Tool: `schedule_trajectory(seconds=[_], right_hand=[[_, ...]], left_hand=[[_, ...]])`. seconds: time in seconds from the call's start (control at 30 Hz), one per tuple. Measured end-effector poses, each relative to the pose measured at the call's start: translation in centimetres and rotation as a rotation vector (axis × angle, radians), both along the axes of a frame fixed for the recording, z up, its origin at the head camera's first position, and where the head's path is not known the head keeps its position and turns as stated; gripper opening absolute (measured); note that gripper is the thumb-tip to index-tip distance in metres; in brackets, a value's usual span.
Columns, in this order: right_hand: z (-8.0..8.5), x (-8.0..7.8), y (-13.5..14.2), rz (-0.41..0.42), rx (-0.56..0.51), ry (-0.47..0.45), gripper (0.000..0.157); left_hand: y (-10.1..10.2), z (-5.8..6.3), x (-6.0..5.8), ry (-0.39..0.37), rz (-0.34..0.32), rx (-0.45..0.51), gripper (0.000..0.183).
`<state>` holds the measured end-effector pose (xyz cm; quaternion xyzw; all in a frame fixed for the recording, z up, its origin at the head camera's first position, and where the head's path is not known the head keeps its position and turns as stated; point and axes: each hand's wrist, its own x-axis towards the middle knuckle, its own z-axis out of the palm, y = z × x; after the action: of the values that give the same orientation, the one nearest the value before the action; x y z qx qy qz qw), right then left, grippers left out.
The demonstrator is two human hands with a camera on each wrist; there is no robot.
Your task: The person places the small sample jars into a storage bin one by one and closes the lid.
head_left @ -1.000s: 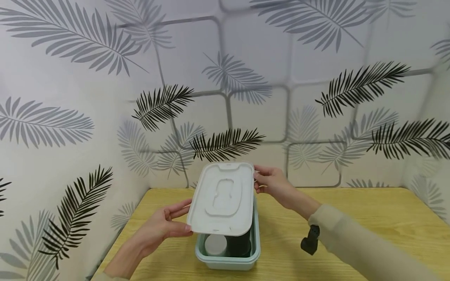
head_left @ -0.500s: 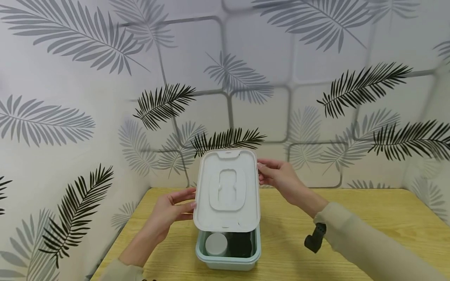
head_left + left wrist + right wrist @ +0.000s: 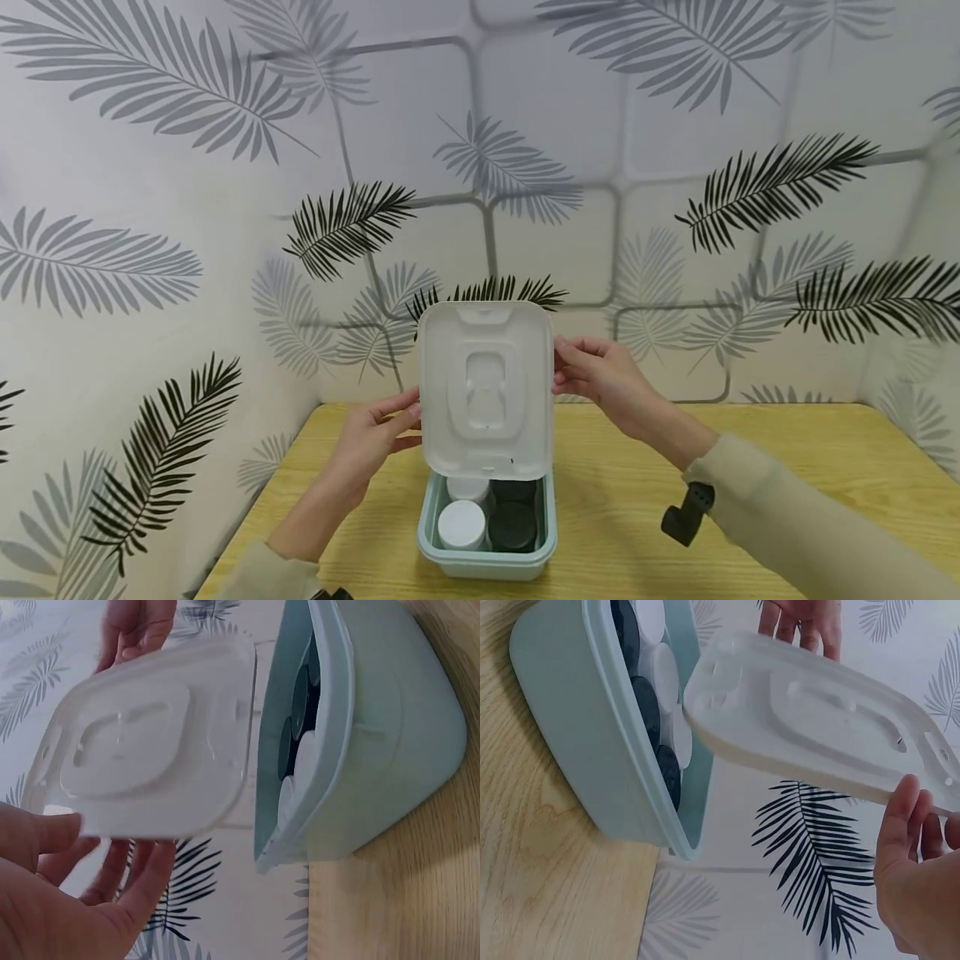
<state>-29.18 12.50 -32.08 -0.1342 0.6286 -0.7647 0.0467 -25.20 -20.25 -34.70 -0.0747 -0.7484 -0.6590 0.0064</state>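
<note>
A white plastic lid (image 3: 486, 387) is held tilted up above the far part of a pale blue-green bin (image 3: 487, 568), its recessed face toward me. The left hand (image 3: 371, 437) pinches the lid's left edge between thumb and fingers; the right hand (image 3: 603, 379) pinches the opposite edge, higher up. Inside the bin stand white-capped containers (image 3: 462, 525) on the left and black-capped containers (image 3: 512, 527) on the right. The lid hides the bin's far end in the head view. In the right wrist view, several white lids (image 3: 660, 671) and black lids (image 3: 646, 712) line the bin.
The bin stands on a light wooden table (image 3: 675, 492) that reaches to a wall (image 3: 667, 250) with a leaf pattern. A black strap device (image 3: 688, 512) sits on the right wrist.
Both hands have raised the lid and straightened it from a slant to nearly upright. More of the containers in the bin now shows below it. The bin has stayed in place.
</note>
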Motion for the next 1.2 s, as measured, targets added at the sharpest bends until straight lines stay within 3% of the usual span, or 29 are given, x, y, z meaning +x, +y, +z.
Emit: schedule_trajectory(seconds=[0.17,0.27,0.4,0.53,0.7,0.8,1.0,1.2], right_hand=[[0.4,0.6,0.0,-0.034,0.048,-0.037,0.04],[0.3,0.7,-0.1,-0.044,0.113,-0.079,0.053],[-0.1,0.8,-0.1,-0.033,0.166,-0.091,0.065],[-0.7,0.9,0.2,-0.016,0.158,-0.051,0.065],[-1.6,1.2,0.5,0.07,0.163,-0.015,0.069],[-2.4,1.3,0.6,0.125,0.219,0.002,0.08],[-4.0,1.5,1.1,0.156,0.36,0.056,0.096],[-5.8,1.0,1.7,0.261,0.387,0.097,0.097]], left_hand=[[0.9,0.9,0.5,-0.025,0.008,-0.064,0.066],[1.1,1.4,0.5,-0.053,-0.039,-0.057,0.083],[0.9,1.6,0.7,-0.062,-0.102,-0.005,0.09],[0.4,1.7,1.1,-0.039,-0.145,-0.002,0.091],[-0.3,1.3,1.3,-0.018,-0.193,-0.047,0.087],[-0.7,0.7,1.4,-0.017,-0.211,-0.049,0.081],[-1.4,-0.8,1.6,-0.025,-0.24,-0.017,0.064],[-2.3,-2.2,2.1,0.017,-0.36,-0.066,0.061]])
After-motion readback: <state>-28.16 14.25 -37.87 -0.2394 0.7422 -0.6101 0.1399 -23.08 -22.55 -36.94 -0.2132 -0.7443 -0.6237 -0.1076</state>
